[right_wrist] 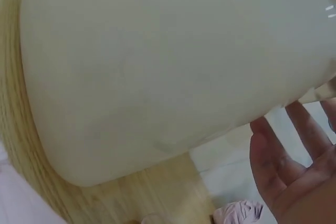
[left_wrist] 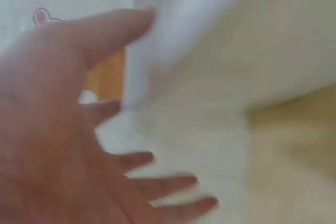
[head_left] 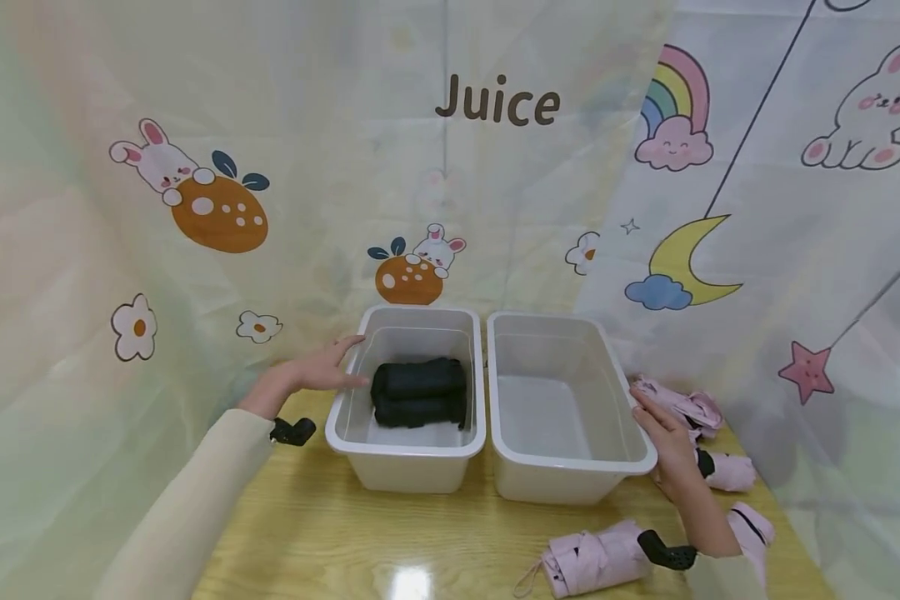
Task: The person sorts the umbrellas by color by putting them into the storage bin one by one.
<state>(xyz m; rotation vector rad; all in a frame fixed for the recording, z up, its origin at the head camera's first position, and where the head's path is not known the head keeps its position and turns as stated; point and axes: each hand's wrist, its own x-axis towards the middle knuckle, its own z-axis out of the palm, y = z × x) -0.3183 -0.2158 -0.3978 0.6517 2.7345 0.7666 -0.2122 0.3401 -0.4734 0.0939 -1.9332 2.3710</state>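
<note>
Two white plastic bins stand side by side on the wooden table. In the head view the left bin (head_left: 405,467) holds black rolled bundles (head_left: 423,379) that look like folded umbrellas. The right bin (head_left: 555,483) has a bare floor. My left hand (head_left: 322,368) is at the left bin's outer rim; the left wrist view shows its fingers (left_wrist: 168,186) spread and extended. On the other side, my right hand (head_left: 669,446) touches the right bin's outer side near the rim. Its fingers (right_wrist: 310,127) are fairly straight against the wall in the right wrist view.
A pink folded umbrella (head_left: 596,558) lies in front of the right bin. More pink umbrellas (head_left: 731,472) lie beyond my right hand, partly hidden by it. A printed curtain (head_left: 322,200) hangs close behind the bins, around the wooden table (head_left: 330,533).
</note>
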